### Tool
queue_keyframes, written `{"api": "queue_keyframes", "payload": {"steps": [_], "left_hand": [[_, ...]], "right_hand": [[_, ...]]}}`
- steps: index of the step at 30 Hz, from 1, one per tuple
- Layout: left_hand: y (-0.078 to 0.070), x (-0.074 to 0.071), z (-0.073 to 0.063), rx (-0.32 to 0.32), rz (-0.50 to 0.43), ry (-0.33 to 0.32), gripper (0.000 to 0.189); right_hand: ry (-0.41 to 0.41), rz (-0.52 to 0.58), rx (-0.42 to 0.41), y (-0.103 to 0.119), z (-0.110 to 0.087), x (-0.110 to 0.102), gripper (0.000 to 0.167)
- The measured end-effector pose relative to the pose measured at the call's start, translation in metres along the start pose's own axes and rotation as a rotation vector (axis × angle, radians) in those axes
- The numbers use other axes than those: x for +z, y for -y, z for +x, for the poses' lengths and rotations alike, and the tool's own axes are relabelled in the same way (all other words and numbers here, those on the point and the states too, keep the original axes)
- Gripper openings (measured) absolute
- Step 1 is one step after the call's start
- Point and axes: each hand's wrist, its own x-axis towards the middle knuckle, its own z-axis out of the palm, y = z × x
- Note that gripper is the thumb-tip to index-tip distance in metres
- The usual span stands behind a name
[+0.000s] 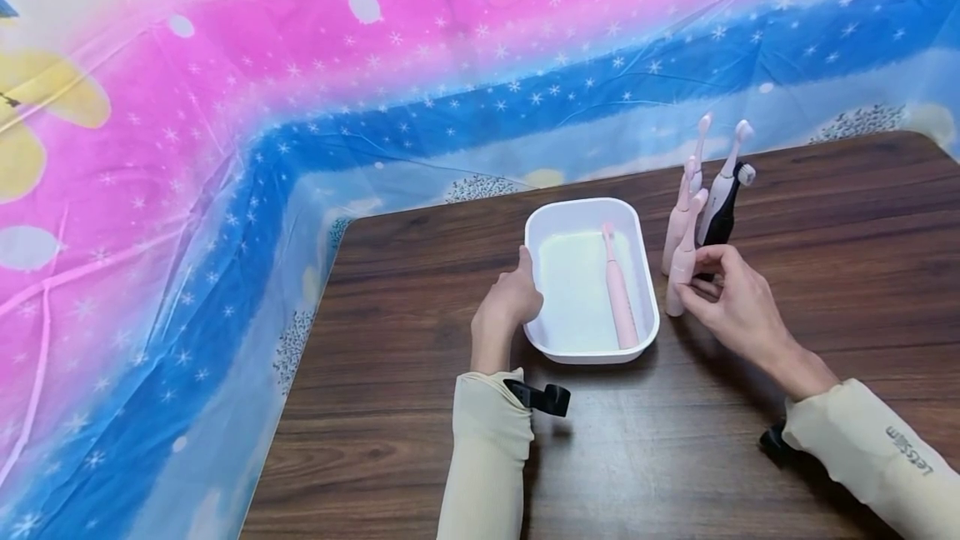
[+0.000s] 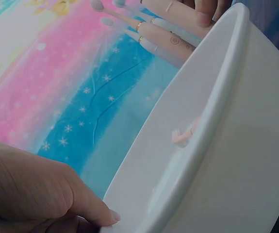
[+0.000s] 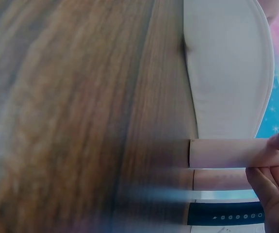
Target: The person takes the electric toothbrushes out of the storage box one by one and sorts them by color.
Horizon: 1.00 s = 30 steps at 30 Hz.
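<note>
A white plastic container (image 1: 581,358) stands on the table, and my left hand (image 1: 510,300) grips its left rim, the thumb over the edge. Inside it, along the right side, lies a pink electric toothbrush (image 1: 619,302) with its head at the far end. To the right of the container, my right hand (image 1: 742,311) pinches the body of another pink electric toothbrush (image 1: 683,261), which is upright. In the right wrist view, the base of this held toothbrush (image 3: 217,153) is at the tabletop. Close behind stand another pink toothbrush (image 1: 677,227), a black toothbrush (image 1: 722,222) and pale ones (image 1: 720,190).
The dark wood-grain table (image 1: 390,315) extends around the container. Its back edge meets a pink and blue snowflake-patterned cloth (image 1: 420,123). Both wrists wear black straps (image 1: 551,400). The upright toothbrushes stand close together beside the held one.
</note>
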Motion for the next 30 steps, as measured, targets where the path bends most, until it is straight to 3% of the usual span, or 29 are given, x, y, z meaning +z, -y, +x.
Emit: {"api": "queue_keyframes", "payload": {"steps": [15,23,27,30], "left_hand": [[0.003,0.002,0.003,-0.010,0.010,0.002,0.069],[0.002,0.002,0.003,-0.016,0.024,0.003,0.069],[0.001,0.001,0.003,-0.012,0.037,0.005,0.070],[0.000,0.000,0.003,-0.006,0.039,0.009,0.069]], "right_hand": [[0.029,-0.048,0.001,0.001,-0.003,0.000,0.039],[0.077,-0.090,0.010,0.006,-0.006,-0.006,0.047],[-0.007,-0.051,0.043,0.013,-0.009,-0.017,0.042],[-0.138,0.043,0.033,0.024,-0.010,-0.025,0.034]]}}
